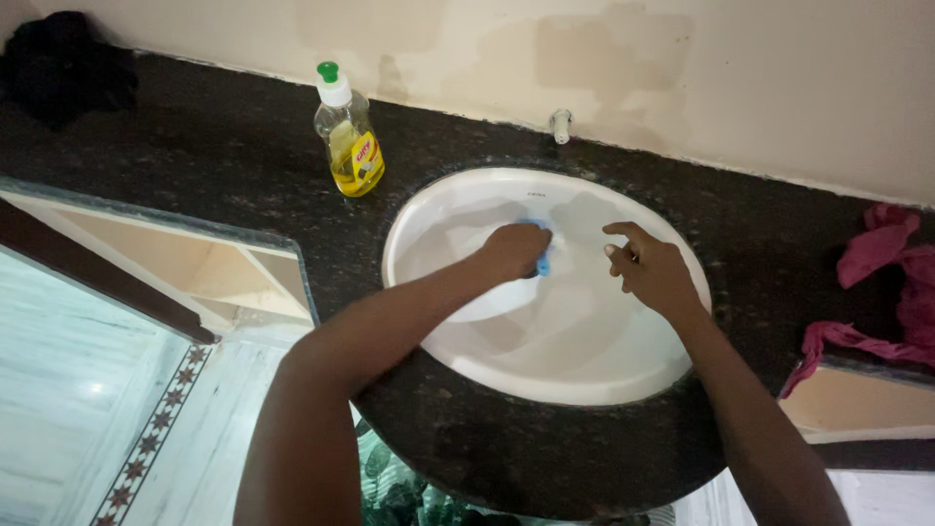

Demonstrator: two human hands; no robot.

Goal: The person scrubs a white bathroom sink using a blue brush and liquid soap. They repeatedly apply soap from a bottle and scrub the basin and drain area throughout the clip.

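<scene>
Left hand [513,250] reaches into the white sink [545,375], fingers curled tight round a blue scrubber [542,255] near the basin's middle; right hand [651,273] hovers beside, fingers loosely spread, empty; a yellow-liquid bottle [348,134], green-capped with a yellow-red label, stands on the dark counter [243,156]

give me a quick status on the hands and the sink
Left hand shut on blue scrubber inside white sink. Right hand open above basin. Nothing in the way.

Both forearms are extended forward and converge slightly. The left hand [514,251] is closed in a fist-like grip, knuckles up, wrist straight. The right hand [651,269] is held loosely open, fingers [623,234] curled and spread, pointed toward the left hand.
</scene>
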